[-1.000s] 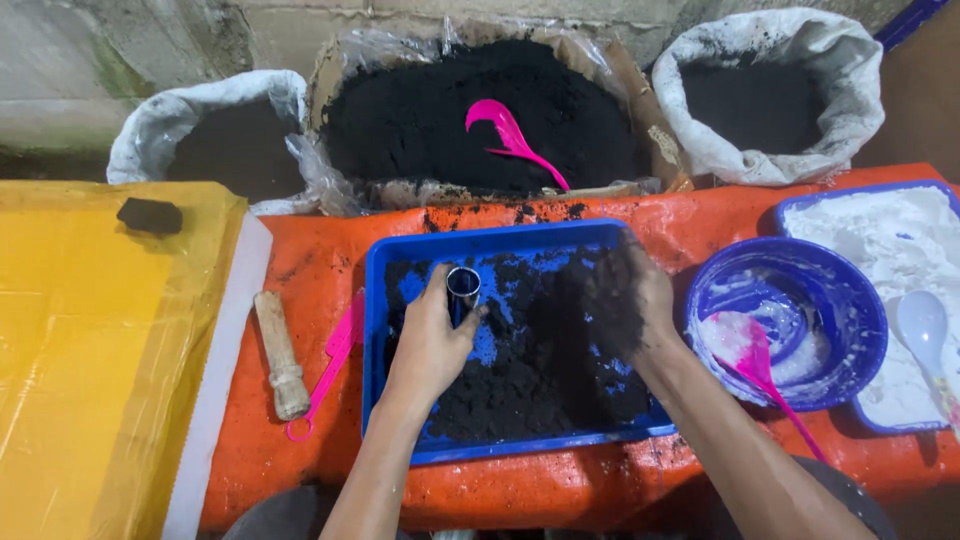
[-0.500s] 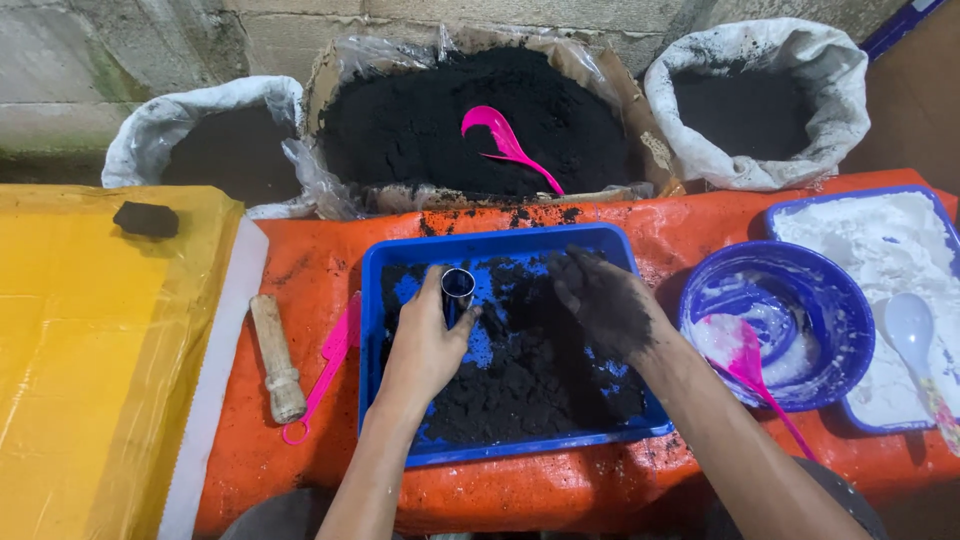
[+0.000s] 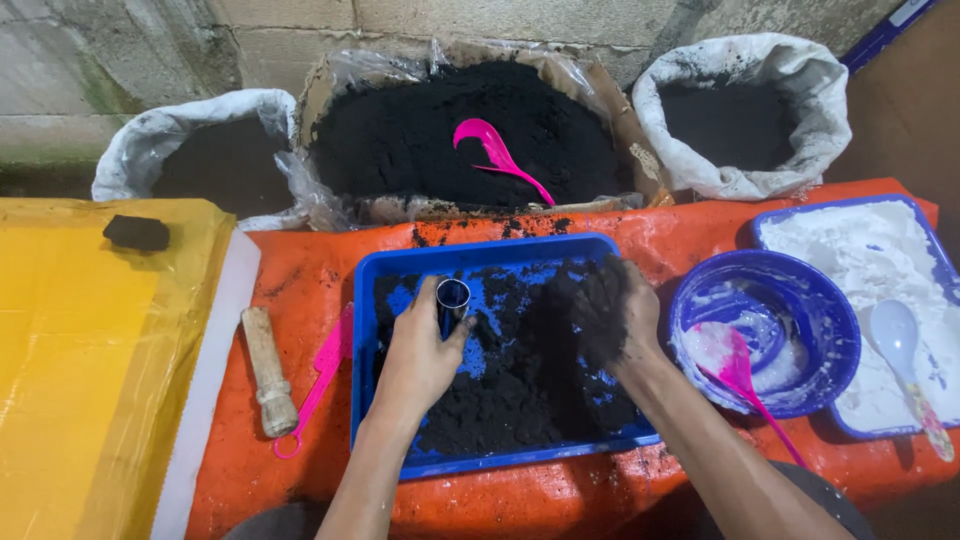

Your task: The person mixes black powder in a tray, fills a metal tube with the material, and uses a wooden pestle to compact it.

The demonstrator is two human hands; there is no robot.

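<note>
At the near edge of the desk (image 3: 300, 260), draped in orange sheeting, two bare forearms are reaching up into a blue tray (image 3: 400, 262) half filled with black powder (image 3: 510, 400). The left hand (image 3: 418, 352) is wrapping its grip around a small metal tube (image 3: 452, 300), holding it upright with the open mouth facing up, at about 10 o'clock inside the tray. The right hand (image 3: 615, 315), caked in black, is cupping a clump of the powder at about 2 o'clock in the tray, fingers curled closed on it. At 9 o'clock of the tray, a pink scoop (image 3: 318, 382) and a wooden pestle (image 3: 267, 370) are lying on the sheeting. At 3 o'clock, a blue bowl (image 3: 790, 290) is holding a pink spoon (image 3: 742, 375) and white paste. Farther, at 12 o'clock, an open sack of black powder (image 3: 420, 130) is carrying another pink scoop (image 3: 495, 150).
</note>
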